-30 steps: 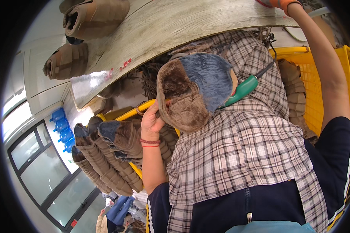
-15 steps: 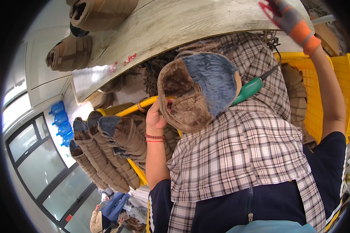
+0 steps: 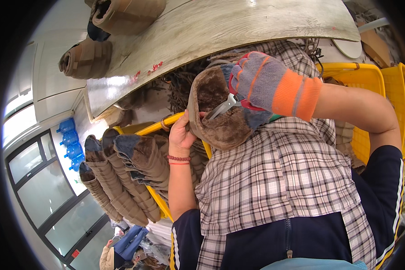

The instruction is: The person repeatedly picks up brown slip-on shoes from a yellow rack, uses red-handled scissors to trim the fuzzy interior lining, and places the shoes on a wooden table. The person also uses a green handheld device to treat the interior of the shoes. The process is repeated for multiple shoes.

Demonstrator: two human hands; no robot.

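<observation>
My bare left hand [image 3: 181, 134] grips the left edge of a rounded, plush-lined fabric piece [image 3: 227, 135], brown and blue inside with a tan rim, held over my lap. My right hand [image 3: 263, 85], in a grey and orange glove, is closed on red-handled scissors [image 3: 222, 107]. Their blades point down-left into the brown plush, close to my left fingers; the tips are hard to make out there. My gloved hand covers much of the blue part. Just a sliver of a green object [image 3: 275, 118] shows under that wrist.
Rolled tan pieces [image 3: 86, 59] stand on the wooden table [image 3: 220, 27] ahead. Nested plush-lined pieces [image 3: 117, 180] lean over a yellow crate [image 3: 159, 198] on the left. More yellow crates [image 3: 362, 90] stand right. Another person [image 3: 108, 256] is at lower left.
My right hand has come down from the upper right, over the table, to the fabric piece, bringing the scissors blades onto the brown plush. My left hand keeps its hold, shifted slightly.
</observation>
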